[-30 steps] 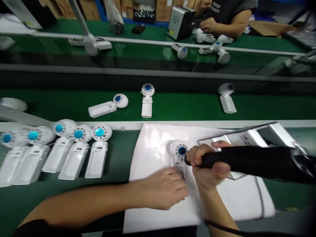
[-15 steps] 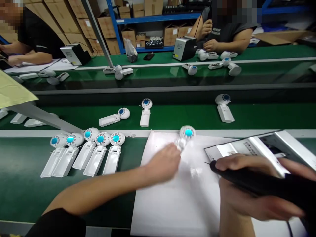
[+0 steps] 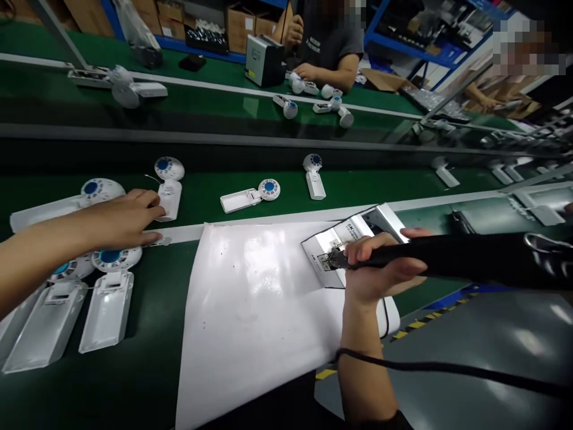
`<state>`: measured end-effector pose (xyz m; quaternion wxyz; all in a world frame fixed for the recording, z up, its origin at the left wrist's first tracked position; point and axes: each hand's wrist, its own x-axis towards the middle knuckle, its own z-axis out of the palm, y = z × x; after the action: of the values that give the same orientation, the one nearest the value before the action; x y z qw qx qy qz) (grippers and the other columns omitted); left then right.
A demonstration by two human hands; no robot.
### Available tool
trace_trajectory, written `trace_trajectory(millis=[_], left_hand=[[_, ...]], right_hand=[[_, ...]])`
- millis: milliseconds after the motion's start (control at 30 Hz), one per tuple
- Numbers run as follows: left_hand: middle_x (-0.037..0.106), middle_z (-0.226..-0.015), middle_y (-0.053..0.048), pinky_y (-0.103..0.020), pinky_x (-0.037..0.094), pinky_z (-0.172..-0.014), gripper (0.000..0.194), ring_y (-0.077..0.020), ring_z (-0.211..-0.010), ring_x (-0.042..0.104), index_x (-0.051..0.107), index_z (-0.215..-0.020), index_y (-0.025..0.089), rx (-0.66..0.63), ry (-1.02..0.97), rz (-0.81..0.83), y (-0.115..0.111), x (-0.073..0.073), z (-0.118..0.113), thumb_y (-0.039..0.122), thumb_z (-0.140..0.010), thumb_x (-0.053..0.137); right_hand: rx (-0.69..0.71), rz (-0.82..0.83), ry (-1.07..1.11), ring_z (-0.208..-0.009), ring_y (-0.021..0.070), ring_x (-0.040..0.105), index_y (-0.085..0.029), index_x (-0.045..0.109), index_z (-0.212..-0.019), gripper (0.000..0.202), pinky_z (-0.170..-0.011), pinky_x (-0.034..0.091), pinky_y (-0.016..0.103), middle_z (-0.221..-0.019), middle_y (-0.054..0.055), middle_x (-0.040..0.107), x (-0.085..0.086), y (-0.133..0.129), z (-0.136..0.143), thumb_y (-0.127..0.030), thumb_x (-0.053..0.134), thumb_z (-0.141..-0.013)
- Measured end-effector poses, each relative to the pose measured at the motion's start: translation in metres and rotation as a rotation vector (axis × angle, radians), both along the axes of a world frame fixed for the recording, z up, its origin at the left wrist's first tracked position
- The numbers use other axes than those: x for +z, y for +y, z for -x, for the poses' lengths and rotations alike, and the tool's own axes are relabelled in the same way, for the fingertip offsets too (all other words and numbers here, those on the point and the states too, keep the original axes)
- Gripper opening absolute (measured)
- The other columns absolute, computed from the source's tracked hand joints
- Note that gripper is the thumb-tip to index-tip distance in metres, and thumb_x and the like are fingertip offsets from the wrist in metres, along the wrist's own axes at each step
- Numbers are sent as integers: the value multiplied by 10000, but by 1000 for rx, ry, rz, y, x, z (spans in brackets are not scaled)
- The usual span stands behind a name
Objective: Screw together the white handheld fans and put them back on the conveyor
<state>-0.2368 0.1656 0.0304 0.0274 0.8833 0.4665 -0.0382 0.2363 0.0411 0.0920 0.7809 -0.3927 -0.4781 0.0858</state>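
My left hand (image 3: 123,221) reaches over the far strip, fingers stretched and thumb apart. Its fingertips are at the handle of a white handheld fan (image 3: 170,194) with a blue centre and a thin loose wire; whether they press on it I cannot tell. In my right hand (image 3: 380,263) is a black electric screwdriver (image 3: 470,260), held level. The driver's tip is at the front of a white metal box (image 3: 353,233) that looks like a screw feeder. Beyond the white sheet (image 3: 250,310), another fan (image 3: 250,197) lies on its side.
More open-handled fans (image 3: 107,304) lie at the left, partly under my left forearm. A black cord (image 3: 447,365) trails across my right forearm. Across the line a person (image 3: 331,48) sits behind a grey box (image 3: 264,60). A striped floor edge (image 3: 425,319) shows at lower right.
The view has swung right. My left hand has left the sheet and moved left to a fan; the fan on the sheet is gone, and one lies beyond it. The screwdriver tip has reached the white box.
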Motion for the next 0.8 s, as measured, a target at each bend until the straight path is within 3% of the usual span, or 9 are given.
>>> trace_trajectory(millis=[67,167,267,367,467,533,600,700,800], left_hand=[[711,-1175,-146,-634,597,-1036,960,-397,-1155,648,749,-1080,173,-37,-94,15,-8,-1,10,935,-1055,165],[671,-1038,-85,-544,588,-1055,983,-284,-1028,631,720,-1032,161,21,-206,-23,-18,21,-4,852,-1135,29],[609,-1047,-36,-383,573,-934,750,-197,-943,613,672,-1081,142,145,-321,-84,-39,52,-31,709,-1222,201],[623,-1051,-38,-331,528,-853,373,-192,-935,621,639,-1018,163,17,-506,-104,-84,62,-78,410,-1206,433],[665,-966,-56,-382,515,-839,168,-224,-882,610,642,-950,188,-253,-511,-47,-141,36,-149,209,-1092,555],[700,-1015,-79,-427,520,-921,96,-256,-940,633,677,-989,181,-471,-504,-55,-171,7,-194,216,-1060,622],[719,-1067,-94,-432,515,-998,81,-271,-1000,648,700,-1034,171,-590,-541,-53,-188,-21,-225,248,-1040,675],[732,-1138,-109,-432,480,-1126,114,-288,-1102,661,708,-1055,176,-629,-589,-55,-194,-43,-241,283,-1064,671],[738,-1154,-114,-441,456,-1177,140,-305,-1163,662,712,-1041,187,-621,-589,-79,-191,-43,-238,303,-1091,651]], right_hand=[[75,55,43,-321,124,366,-278,523,-1122,604,-331,371,250,-521,-134,512,-5,-3,10,-855,637,-984],[284,148,61,-322,126,363,-307,547,-1159,608,-342,405,255,-528,-136,505,-12,-15,23,-885,605,-979],[419,99,67,-316,121,359,-322,629,-1219,600,-333,403,254,-544,-119,512,-13,-32,32,-876,565,-999],[509,65,86,-333,125,341,-320,684,-1282,689,-332,388,275,-569,-90,533,-6,-46,34,-908,434,-1025],[600,78,86,-353,142,365,-359,702,-1297,763,-352,391,295,-578,-81,546,4,-48,38,-978,383,-986],[613,75,84,-345,143,366,-381,705,-1292,765,-348,386,292,-573,-92,529,5,-42,47,-987,356,-984],[607,64,81,-328,131,353,-373,705,-1277,693,-335,390,281,-572,-105,517,0,-33,60,-941,412,-1012],[634,93,79,-309,120,359,-350,657,-1227,540,-332,405,259,-562,-129,522,-14,-20,80,-843,598,-1015],[601,160,55,-296,125,370,-331,572,-1174,574,-334,405,251,-533,-146,521,-27,-14,88,-863,652,-974]])
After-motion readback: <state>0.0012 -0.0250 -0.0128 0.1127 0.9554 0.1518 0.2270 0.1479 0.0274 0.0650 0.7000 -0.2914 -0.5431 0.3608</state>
